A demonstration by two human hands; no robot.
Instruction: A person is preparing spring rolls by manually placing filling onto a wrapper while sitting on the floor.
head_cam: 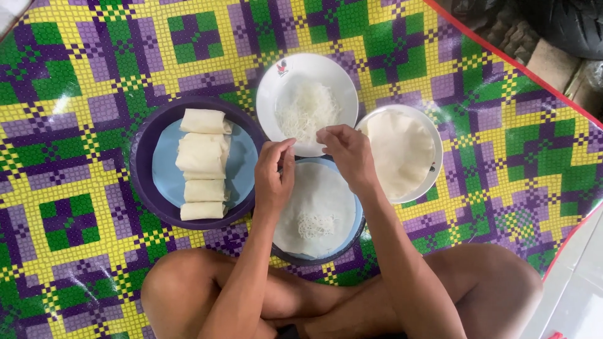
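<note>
Knees (207,282) fill the bottom of frame, legs crossed, both forearms running up from there to the plates.

Left hand (274,176) sits center frame over the near plate's upper left rim. Fingers curled in, tips pinched together; I can't tell if anything is between them.

Right hand (347,154) is just right of it, above the same plate's upper edge and touching the lower rim of the white bowl (276,81). Fingers pinched narrow on a few strands of noodles (308,113); the strands are thin, so I'm reading that grip from the fingertip pose.

Blue plate (359,216) lies lower center, right in front of the legs. A white round wrapper (314,201) lies flat on it, with a small clump of noodles near its lower middle.

White bowl is upper center, holding a loose pile of the same white noodles.

Wrapper stack (402,150) sits on a white plate at right of center, touching the bowl's right rim.

Purple plate (144,157) is left of center with a pale blue inner face. Five finished rolls (202,163) lie on it in a column.

Mat (75,125) under everything is woven plastic, yellow, green and purple check, red trim along the right edge.
</note>
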